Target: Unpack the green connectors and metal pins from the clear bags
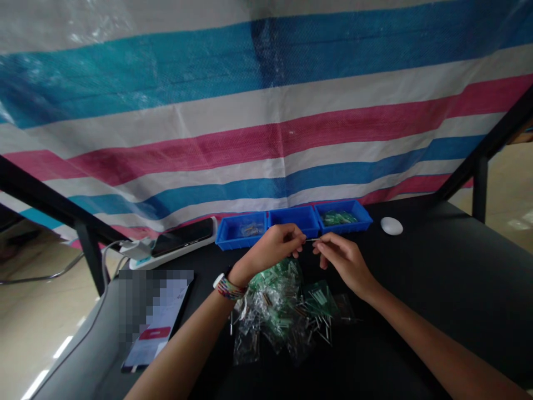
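A thin, metallic-looking pin [311, 239] spans the small gap between my two hands, over the front of the blue trays. My left hand [283, 243], with a watch on the wrist, pinches its left end. My right hand [339, 254] pinches the other end with thumb and forefinger. The pin's exact kind is too small to make out. Below the hands lies a pile of small clear and green plastic bags [275, 300], with thin metal pins in and around them. A green bag [320, 299] rests at the pile's right side.
Three joined blue trays stand behind: the left tray [222, 236] holds clear bags, the right tray [366, 222] green ones. A white mouse [391, 225] sits right. A power strip [141, 263] with a phone [183, 237] and a tablet [166, 316] lie left. Striped sheeting [266, 133] hangs behind.
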Action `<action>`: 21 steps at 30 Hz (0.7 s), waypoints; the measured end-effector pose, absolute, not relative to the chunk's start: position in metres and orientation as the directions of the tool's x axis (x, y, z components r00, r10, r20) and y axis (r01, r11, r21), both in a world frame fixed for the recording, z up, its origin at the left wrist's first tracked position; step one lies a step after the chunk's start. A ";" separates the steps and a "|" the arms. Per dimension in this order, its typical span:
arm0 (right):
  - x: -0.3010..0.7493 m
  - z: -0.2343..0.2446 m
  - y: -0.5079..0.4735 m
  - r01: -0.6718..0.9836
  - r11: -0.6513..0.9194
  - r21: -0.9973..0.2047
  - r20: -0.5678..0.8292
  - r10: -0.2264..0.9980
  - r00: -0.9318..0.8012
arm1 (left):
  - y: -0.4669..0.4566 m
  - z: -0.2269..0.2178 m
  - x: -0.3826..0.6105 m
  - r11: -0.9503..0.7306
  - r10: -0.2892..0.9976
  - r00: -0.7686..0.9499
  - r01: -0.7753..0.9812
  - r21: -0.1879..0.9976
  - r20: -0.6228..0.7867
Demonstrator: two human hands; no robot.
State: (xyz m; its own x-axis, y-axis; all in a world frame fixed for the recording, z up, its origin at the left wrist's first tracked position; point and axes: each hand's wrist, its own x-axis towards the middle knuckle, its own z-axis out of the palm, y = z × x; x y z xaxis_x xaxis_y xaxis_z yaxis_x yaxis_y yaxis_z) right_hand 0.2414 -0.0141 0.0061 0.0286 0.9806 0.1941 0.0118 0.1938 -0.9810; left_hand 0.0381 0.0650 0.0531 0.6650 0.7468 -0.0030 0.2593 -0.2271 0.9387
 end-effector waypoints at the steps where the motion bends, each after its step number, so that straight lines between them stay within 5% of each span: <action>1: 0.241 0.005 -0.014 -0.015 0.182 -0.983 0.182 0.983 0.015 | 0.065 0.053 0.038 -0.234 0.748 0.664 0.260 0.937 0.003; 21: 0.245 0.008 -0.012 0.000 0.207 -0.978 0.206 0.977 0.044 | 0.063 0.061 0.040 -0.292 0.705 0.709 0.287 0.913 0.002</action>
State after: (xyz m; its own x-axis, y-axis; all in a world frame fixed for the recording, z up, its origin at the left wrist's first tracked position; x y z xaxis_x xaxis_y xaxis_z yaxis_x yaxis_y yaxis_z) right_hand 0.2452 -0.0120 0.0076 0.0438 0.9775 0.2064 -0.0002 0.2066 -0.9784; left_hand 0.0395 0.0630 0.0611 0.7092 0.7050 0.0025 0.2867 -0.2916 0.9126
